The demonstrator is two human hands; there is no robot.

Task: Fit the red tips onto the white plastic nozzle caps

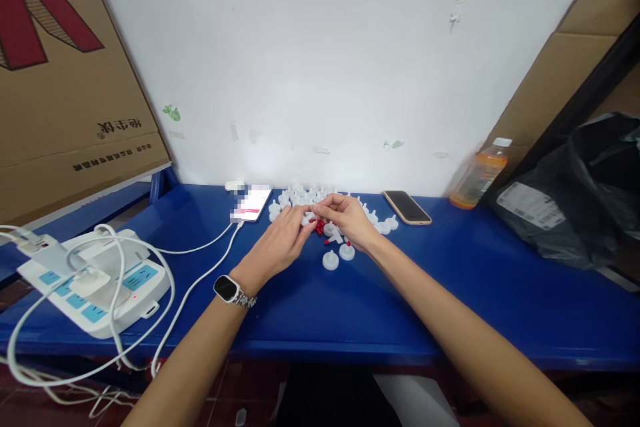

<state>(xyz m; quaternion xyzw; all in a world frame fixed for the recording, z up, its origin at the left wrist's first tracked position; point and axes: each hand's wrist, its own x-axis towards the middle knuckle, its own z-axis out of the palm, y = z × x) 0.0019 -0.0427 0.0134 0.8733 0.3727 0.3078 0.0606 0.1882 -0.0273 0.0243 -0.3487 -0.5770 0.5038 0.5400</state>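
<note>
Fingertips of our left hand and right hand pinched one white cap over red beads near the tabletop's back edge.

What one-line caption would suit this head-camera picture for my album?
Left hand and right hand meet over white plastic caps and red bits on a blue bench.
</note>
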